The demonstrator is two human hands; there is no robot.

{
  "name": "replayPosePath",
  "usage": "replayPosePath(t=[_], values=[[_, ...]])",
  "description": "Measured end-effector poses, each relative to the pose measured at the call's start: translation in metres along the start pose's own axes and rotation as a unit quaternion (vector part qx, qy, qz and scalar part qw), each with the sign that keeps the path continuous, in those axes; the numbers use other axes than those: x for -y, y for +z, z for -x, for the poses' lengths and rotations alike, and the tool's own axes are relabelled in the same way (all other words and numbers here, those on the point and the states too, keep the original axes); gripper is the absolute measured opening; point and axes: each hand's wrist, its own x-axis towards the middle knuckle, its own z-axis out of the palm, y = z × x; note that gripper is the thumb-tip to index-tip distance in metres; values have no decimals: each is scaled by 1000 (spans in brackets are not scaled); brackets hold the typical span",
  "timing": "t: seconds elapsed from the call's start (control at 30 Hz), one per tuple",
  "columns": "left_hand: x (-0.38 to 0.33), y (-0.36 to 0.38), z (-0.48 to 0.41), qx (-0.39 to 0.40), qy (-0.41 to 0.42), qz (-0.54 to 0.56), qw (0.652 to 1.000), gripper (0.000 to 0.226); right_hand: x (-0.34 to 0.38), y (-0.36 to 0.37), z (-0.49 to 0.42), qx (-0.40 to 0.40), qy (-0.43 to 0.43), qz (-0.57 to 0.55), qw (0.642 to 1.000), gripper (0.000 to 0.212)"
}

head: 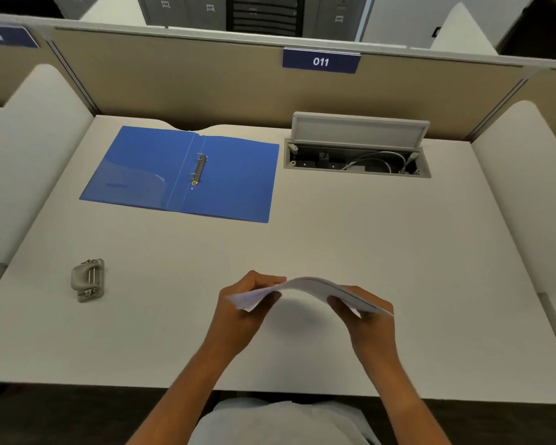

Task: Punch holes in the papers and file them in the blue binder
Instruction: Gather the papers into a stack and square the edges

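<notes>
White desk enclosed by beige partition

Your fingers behind the papers are hidden. Right of the blue binder, the cable tray contents are too small to identify.

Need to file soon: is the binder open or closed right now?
Open. The binder lies flat on the desk with both covers spread and the rings exposed; whether the rings are unclipped, cannot tell.
</notes>
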Motion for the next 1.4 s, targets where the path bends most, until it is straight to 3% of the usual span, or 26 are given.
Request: replayPosePath(t=[0.17,0.27,0.43,0.63,0.83,0.97,1.4], values=[[9,11,-6,-20,30,-16,999,41,-4,21,0,-13,52,-14,998,42],[10,16,-6,-49,67,-4,997,44,-2,23,-3,-25,37,-31,999,53],[5,17,-13,-71,30,7,997,63,-7,24,-9,-13,22,-38,999,51],[17,21,-11,-96,25,57,993,34,-12,25,-10,-13,32,-45,998,52],[21,24,-6,-85,-31,46,995,48,-25,32,-6,-14,56,-25,998,42],[17,23,-3,-101,21,31,994,38,-25,27,-9,-22,47,-34,998,39],[39,31,-2,-79,-48,47,995,32,-46,32,-8,-21,81,-25,996,35]])
